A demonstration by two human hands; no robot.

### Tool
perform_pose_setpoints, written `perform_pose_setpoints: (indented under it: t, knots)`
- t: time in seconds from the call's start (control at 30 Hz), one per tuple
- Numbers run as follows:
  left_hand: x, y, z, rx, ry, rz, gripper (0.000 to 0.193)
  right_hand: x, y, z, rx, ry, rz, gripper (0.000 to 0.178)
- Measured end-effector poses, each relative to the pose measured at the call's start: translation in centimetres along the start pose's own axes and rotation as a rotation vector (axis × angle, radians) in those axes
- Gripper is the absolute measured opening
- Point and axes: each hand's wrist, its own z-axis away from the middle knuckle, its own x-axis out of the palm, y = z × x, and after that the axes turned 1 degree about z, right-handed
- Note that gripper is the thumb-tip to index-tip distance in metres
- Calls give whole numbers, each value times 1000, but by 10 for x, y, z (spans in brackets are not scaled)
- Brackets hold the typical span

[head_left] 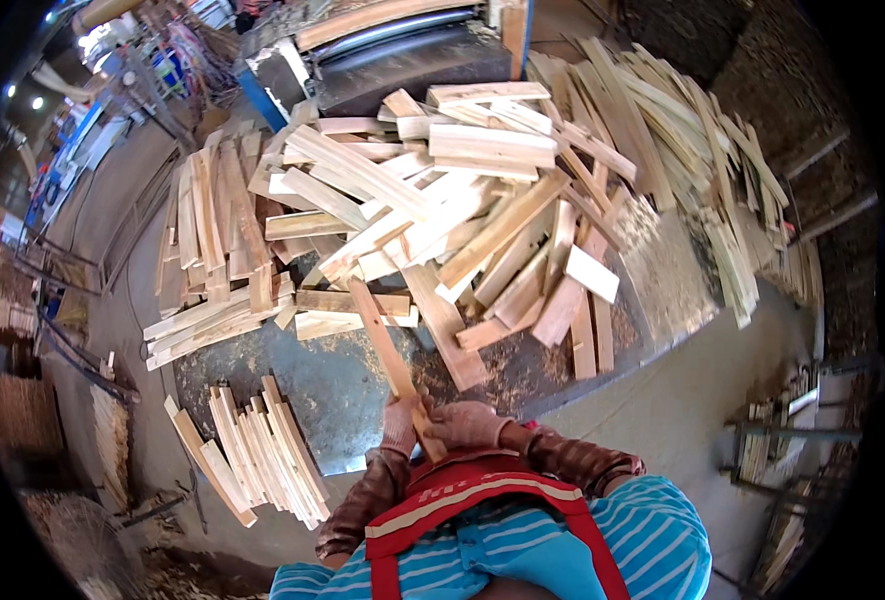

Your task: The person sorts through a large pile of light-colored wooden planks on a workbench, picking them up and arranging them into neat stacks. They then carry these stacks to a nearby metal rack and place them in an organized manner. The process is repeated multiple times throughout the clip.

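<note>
A long, narrow wooden board [385, 345] slants up from my waist toward the heap on the metal table. My gloved left hand [400, 426] is closed around its lower part from the left. On the other side, my gloved right hand [466, 426] is closed against the same end of the board, its fingertips partly hidden. Just beyond the held board lies a large jumbled heap of short wooden boards [493, 147]. Another board [443, 325] rests on the table close to its right side.
The dark metal table [333, 385] carries scattered sawdust. Neatly aligned wooden strips [263, 450] lie at its near left corner. A machine with a roller [393, 40] stands behind the heap. More long boards [653, 110] are piled at the far right, and a metal rack [798, 432] stands right.
</note>
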Motion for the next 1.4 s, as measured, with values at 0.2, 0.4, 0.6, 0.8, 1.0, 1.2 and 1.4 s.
perform_pose_setpoints:
  t: [0.2,0.4,0.6,0.8,1.0,1.2,1.4]
  knots:
    - [-4,-6,29,154,7,52,20,-177,34,-112,174,406,190,76]
    - [41,7,66,182,3,183,47,-249,50,-211,104,347,590,87]
    - [48,-13,43,283,-12,384,61,-170,112,-184,-179,352,1007,34]
    - [101,24,17,390,-19,-259,41,-155,36,-33,-42,381,-280,55]
    - [192,-36,-13,708,-461,-838,89,-174,31,24,276,643,-924,57]
    - [195,42,-8,764,-128,-583,75,-233,150,57,194,880,-242,40]
    - [38,354,-17,837,813,-1231,78,-347,262,57,512,918,156,52]
